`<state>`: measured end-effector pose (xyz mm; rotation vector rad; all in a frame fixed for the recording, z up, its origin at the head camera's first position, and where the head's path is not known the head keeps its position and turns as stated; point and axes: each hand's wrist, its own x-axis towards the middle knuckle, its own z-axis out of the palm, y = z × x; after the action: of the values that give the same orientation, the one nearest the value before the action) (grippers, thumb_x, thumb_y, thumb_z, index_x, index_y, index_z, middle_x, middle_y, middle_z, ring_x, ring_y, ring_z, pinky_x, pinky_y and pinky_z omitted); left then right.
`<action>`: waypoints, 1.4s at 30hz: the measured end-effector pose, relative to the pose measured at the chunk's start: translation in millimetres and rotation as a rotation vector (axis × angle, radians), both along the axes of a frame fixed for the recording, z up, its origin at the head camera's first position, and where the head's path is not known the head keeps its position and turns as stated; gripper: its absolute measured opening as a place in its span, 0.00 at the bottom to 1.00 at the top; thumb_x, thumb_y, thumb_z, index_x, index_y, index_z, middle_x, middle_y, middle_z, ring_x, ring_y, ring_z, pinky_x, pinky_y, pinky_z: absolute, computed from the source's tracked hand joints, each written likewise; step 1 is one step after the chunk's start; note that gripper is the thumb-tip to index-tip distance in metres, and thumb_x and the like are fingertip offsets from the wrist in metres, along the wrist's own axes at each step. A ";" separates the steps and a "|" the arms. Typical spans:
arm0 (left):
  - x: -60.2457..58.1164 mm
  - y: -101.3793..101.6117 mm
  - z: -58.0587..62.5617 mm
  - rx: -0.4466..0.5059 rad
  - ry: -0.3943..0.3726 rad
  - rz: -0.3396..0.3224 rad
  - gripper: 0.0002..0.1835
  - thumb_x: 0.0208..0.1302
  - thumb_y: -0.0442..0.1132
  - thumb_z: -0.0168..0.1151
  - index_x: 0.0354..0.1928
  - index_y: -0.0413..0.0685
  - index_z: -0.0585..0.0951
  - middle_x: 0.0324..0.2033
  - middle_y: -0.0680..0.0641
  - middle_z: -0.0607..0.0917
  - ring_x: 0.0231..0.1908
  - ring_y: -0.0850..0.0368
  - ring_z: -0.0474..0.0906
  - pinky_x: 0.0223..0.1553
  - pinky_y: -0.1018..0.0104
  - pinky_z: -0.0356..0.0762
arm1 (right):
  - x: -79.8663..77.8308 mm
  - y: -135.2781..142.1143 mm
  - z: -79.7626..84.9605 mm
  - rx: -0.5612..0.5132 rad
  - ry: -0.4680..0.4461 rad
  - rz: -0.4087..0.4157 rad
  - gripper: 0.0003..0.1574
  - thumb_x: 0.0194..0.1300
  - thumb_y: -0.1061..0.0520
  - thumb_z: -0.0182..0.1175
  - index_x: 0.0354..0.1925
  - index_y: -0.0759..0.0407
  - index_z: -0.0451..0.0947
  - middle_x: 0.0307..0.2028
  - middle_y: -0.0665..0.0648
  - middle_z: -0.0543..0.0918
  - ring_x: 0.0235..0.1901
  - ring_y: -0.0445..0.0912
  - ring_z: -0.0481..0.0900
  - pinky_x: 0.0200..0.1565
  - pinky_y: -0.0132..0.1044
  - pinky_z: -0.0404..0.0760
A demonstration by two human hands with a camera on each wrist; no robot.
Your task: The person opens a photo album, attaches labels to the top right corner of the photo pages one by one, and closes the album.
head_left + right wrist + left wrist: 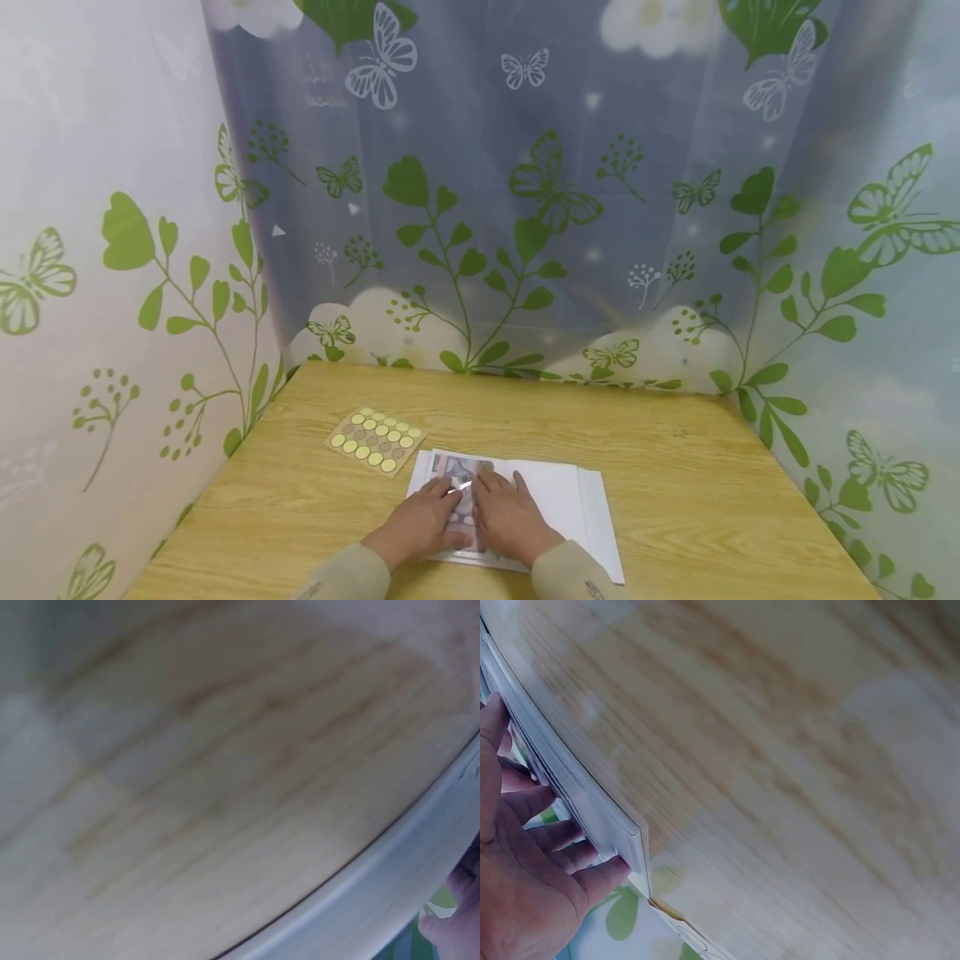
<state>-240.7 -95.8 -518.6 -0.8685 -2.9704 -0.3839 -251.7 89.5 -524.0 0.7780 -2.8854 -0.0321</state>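
An open booklet with white pages lies on the table, a glossy picture covering much of its left side. My left hand rests on the picture's left part, fingers extended toward the middle. From the other side my right hand lies over the picture's right edge, its fingers pointing away from me. The two hands nearly meet at the fingertips, where a bright glint shows. In the left wrist view, the left hand spreads its fingers on the page. Only part of the right hand shows in the right wrist view.
A sheet of round yellow stickers lies on the wooden table, behind and left of the booklet; some of its circles are bare brown. Curtains printed with leaves and butterflies stand round the table's back and sides.
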 end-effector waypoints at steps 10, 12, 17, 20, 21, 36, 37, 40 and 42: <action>-0.6 -1.3 -1.7 -0.014 0.034 -0.012 0.40 0.62 0.62 0.63 0.65 0.37 0.74 0.67 0.34 0.69 0.67 0.36 0.65 0.66 0.47 0.65 | -4.4 6.1 -2.8 -0.020 0.017 -0.039 0.32 0.73 0.49 0.51 0.68 0.62 0.68 0.67 0.59 0.71 0.67 0.54 0.67 0.67 0.60 0.63; -1.0 -1.4 -2.0 -0.017 0.035 -0.011 0.40 0.62 0.62 0.63 0.65 0.38 0.74 0.67 0.34 0.69 0.67 0.36 0.65 0.66 0.47 0.65 | -5.6 7.8 -2.4 -0.032 0.018 -0.048 0.31 0.73 0.49 0.52 0.68 0.63 0.68 0.66 0.59 0.72 0.67 0.55 0.67 0.67 0.60 0.62; -2.0 -1.5 -2.4 -0.021 0.027 -0.007 0.40 0.61 0.62 0.63 0.65 0.38 0.74 0.67 0.34 0.69 0.67 0.37 0.65 0.66 0.46 0.66 | -7.5 11.3 -3.3 -0.063 0.013 -0.062 0.31 0.72 0.50 0.53 0.67 0.63 0.69 0.65 0.59 0.73 0.66 0.55 0.68 0.66 0.62 0.62; -2.3 -1.4 -2.6 -0.023 0.021 -0.005 0.40 0.61 0.62 0.64 0.65 0.38 0.74 0.67 0.34 0.69 0.67 0.37 0.65 0.66 0.46 0.66 | -8.4 12.5 -4.4 -0.077 -0.002 -0.063 0.31 0.72 0.49 0.52 0.68 0.63 0.69 0.65 0.59 0.73 0.67 0.56 0.67 0.66 0.62 0.61; -2.4 -1.4 -2.8 -0.025 0.019 -0.004 0.40 0.61 0.62 0.63 0.65 0.38 0.74 0.67 0.35 0.69 0.67 0.37 0.65 0.66 0.46 0.66 | -8.9 12.7 -4.1 -0.080 -0.008 -0.061 0.32 0.73 0.48 0.52 0.68 0.63 0.69 0.66 0.59 0.73 0.67 0.56 0.67 0.66 0.62 0.61; -1.8 -1.0 -0.1 -0.030 0.028 -0.007 0.39 0.63 0.61 0.63 0.65 0.38 0.74 0.66 0.34 0.70 0.67 0.37 0.65 0.65 0.46 0.67 | -22.6 12.0 -2.5 -0.120 -0.081 -0.078 0.40 0.76 0.35 0.44 0.69 0.62 0.68 0.65 0.61 0.71 0.68 0.58 0.63 0.68 0.64 0.57; -1.7 -1.1 -0.3 -0.029 0.029 -0.009 0.39 0.63 0.61 0.63 0.65 0.37 0.74 0.66 0.34 0.70 0.67 0.37 0.65 0.65 0.46 0.67 | -23.5 11.1 -2.6 -0.122 -0.078 -0.079 0.39 0.76 0.35 0.44 0.69 0.62 0.68 0.65 0.61 0.71 0.68 0.58 0.63 0.68 0.64 0.57; -0.6 -1.0 0.2 -0.028 0.028 -0.014 0.39 0.63 0.61 0.63 0.64 0.37 0.74 0.66 0.34 0.70 0.66 0.36 0.66 0.65 0.46 0.67 | -25.5 8.6 -2.6 -0.126 -0.065 -0.078 0.38 0.76 0.37 0.44 0.68 0.63 0.69 0.64 0.62 0.72 0.68 0.59 0.64 0.68 0.63 0.57; 0.3 -0.8 0.3 -0.026 0.026 -0.017 0.38 0.63 0.61 0.63 0.64 0.37 0.75 0.66 0.34 0.70 0.66 0.36 0.66 0.65 0.46 0.67 | -26.3 6.8 -2.4 -0.124 -0.061 -0.079 0.37 0.76 0.38 0.44 0.67 0.63 0.69 0.64 0.62 0.72 0.68 0.59 0.64 0.68 0.63 0.58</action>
<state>-240.5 -96.6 -518.3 -0.8947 -2.9528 -0.3332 -278.0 96.3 -526.4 0.6536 -2.9405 0.1635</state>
